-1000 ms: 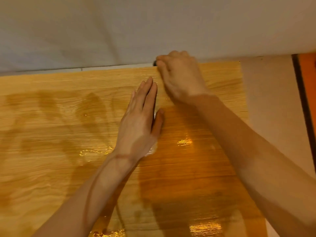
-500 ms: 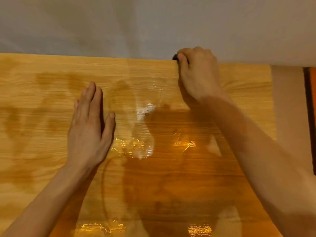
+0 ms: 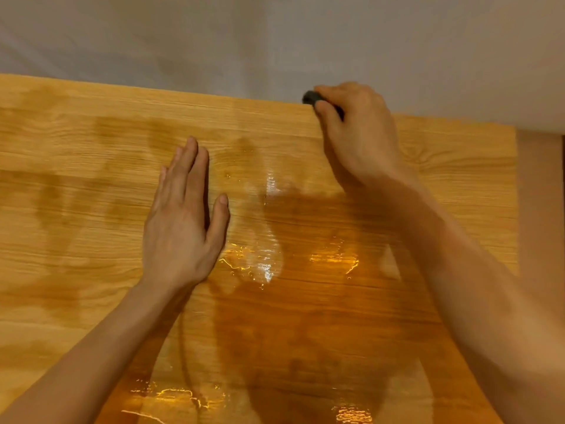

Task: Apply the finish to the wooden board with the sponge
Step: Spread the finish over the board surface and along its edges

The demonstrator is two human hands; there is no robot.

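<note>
Gripping the sponge (image 3: 312, 97) in my right hand (image 3: 360, 139), I have it pressed at the far edge of the wooden board (image 3: 91, 228), my fingers curled tight round it so that only a dark corner of it pokes out on the thumb side (the rest is hidden under my knuckles). My left hand (image 3: 183, 221) lies flat on the board nearer to me, fingers straight and together, thumb out to the side, holding nothing and, I judge, simply steadying the work. The two hands are well apart, the right one farther away and to the right.

Between and below them the wood is dark amber and glossy, with bright wet glints just beside my left thumb and again close to the near edge. Out to the left the board is paler, marked only with faint streaky patches, and the strip along the far edge and the far right corner looks pale and dry too.

The board runs long from left to right, its grain going the same way, and the dry stretch lies leftward from the sponge along that far edge. So the right hand, already on that edge, is the one placed to carry the sponge left with the grain. Beyond the board is a plain grey wall (image 3: 275, 35).
</note>
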